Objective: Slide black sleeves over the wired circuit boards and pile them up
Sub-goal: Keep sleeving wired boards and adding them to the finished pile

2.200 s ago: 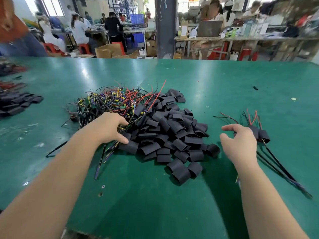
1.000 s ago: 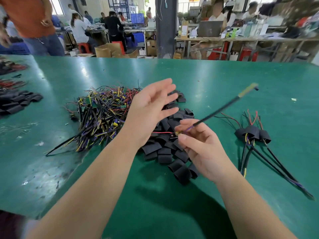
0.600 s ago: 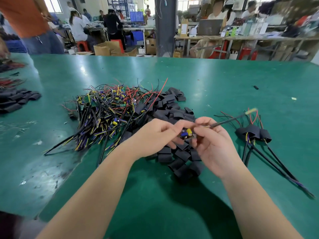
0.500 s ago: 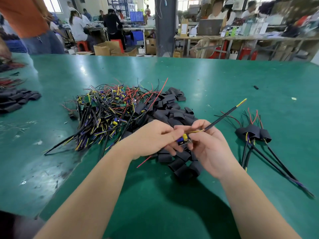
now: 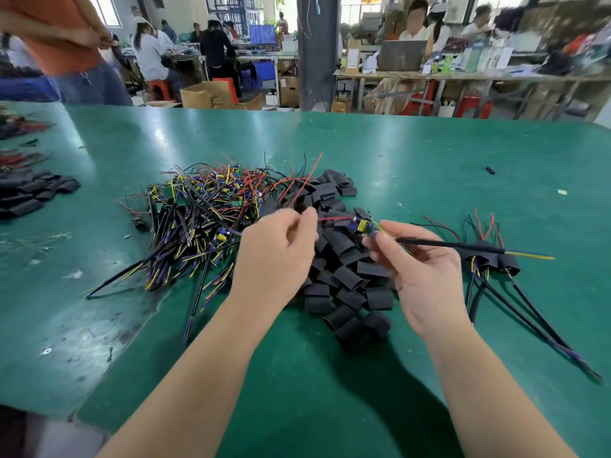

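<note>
One wide-angle head camera is looking forward and down from the near edge of the table [image 5: 429, 153], hovering close above the sleeves [image 5: 344, 279] at centre frame, facing the far side and taking in the benches [image 5: 463, 76] beyond.

Glossy green table [image 5: 429, 153], matt sleeves [image 5: 347, 279]

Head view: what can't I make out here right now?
All in the head view.
Wired circuit board, held by left hand and right hand: too small for component detail.
Black sleeves: partly hidden behind both hands.
Sleeved pile: boards covered by sleeves.
Far-left sleeves: cut off by frame edge.
</note>
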`<state>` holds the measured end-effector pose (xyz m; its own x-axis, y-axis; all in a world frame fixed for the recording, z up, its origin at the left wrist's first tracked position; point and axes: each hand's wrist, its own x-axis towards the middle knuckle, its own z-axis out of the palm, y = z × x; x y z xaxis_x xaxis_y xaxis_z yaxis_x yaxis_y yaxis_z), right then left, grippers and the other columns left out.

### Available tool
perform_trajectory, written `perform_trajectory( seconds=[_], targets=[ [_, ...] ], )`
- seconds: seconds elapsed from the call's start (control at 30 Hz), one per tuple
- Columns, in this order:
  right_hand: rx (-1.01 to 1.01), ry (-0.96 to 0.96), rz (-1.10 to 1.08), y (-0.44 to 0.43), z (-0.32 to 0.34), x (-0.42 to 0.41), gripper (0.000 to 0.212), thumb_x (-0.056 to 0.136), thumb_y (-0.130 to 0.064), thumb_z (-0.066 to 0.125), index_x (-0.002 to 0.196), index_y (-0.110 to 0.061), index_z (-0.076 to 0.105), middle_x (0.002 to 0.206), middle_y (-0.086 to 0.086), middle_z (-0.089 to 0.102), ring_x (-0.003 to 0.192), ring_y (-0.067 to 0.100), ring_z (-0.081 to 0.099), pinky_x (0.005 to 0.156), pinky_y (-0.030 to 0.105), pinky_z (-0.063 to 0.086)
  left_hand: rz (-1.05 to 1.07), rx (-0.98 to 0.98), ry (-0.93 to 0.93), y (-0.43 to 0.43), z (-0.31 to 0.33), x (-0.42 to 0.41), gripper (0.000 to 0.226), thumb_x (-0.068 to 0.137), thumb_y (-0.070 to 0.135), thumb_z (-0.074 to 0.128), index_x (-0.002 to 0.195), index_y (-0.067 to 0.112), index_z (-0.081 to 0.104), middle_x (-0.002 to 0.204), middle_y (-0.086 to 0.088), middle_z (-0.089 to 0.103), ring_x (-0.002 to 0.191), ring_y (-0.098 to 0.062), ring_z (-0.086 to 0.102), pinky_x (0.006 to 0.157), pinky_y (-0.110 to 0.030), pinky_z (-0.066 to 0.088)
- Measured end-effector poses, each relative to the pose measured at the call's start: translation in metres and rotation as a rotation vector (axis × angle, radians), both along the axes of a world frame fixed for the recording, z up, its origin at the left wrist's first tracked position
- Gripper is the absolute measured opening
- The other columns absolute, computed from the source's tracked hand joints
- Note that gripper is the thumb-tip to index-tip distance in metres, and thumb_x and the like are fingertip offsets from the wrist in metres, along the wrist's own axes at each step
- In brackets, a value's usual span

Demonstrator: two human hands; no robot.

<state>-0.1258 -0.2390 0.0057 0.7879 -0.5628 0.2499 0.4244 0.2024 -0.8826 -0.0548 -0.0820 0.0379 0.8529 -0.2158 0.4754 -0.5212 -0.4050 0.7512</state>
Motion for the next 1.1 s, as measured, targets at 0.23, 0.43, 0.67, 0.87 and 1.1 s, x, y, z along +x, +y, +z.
perform_trajectory(
  seconds=[0.23,0.43,0.67,0.87,1.1],
  targets=[
    [-0.938,-0.013,-0.202,0.023,-0.008,0.002,0.039,0.077,0.021,0.059,0.102,-0.005,0.074,0.106,0.002,0.066,0.098,0.0,0.059,0.09,0.009,0.042,-0.356,-0.124,0.577,-0.021,-0.008,-0.009,0.039,0.1,0.033,0.045,0.091,0.003,0.069,0.077,-0.006,0.066,0.067,-0.013,0.06,0.064,-0.024,0.048],
    [-0.501,0.083,-0.084,0.02,-0.006,0.0,0.042,0.081,0.019,0.05,0.09,-0.015,0.073,0.09,-0.008,0.074,0.09,0.009,0.069,0.079,0.019,0.052,-0.306,-0.126,0.436,-0.019,-0.007,0.0,0.024,0.099,0.019,0.05,0.089,0.016,0.071,0.051,0.015,0.058,0.041,0.001,0.045,0.043,-0.01,0.036],
    [0.133,0.074,0.101,0.004,-0.006,0.007,0.012,0.075,-0.028,0.072,0.076,-0.016,0.069,0.067,0.0,0.064,0.055,0.011,0.058,0.052,0.019,0.046,-0.421,0.388,-0.102,-0.01,-0.008,0.006,0.028,0.094,0.019,0.059,0.12,0.014,0.067,0.069,0.013,0.048,0.071,-0.009,0.049,0.067,-0.017,0.034],
    [-0.124,0.154,0.089,-0.005,-0.018,0.01,0.027,0.089,-0.004,0.062,0.07,-0.018,0.074,0.097,0.003,0.073,0.071,0.015,0.063,0.062,0.022,0.05,-0.6,0.178,0.483,-0.005,-0.024,0.012,0.016,0.095,0.01,0.056,0.09,0.014,0.071,0.057,0.01,0.063,0.049,-0.004,0.052,0.052,-0.021,0.049],
    [-0.433,0.367,0.071,-0.015,-0.018,0.01,0.036,0.076,-0.004,0.078,0.102,-0.027,0.066,0.095,-0.003,0.073,0.078,0.005,0.064,0.077,0.016,0.052,-0.436,-0.299,0.883,0.004,-0.045,0.021,0.014,0.091,0.011,0.059,0.082,0.008,0.07,0.064,0.002,0.069,0.045,0.0,0.05,0.041,-0.012,0.039]
  ],
)
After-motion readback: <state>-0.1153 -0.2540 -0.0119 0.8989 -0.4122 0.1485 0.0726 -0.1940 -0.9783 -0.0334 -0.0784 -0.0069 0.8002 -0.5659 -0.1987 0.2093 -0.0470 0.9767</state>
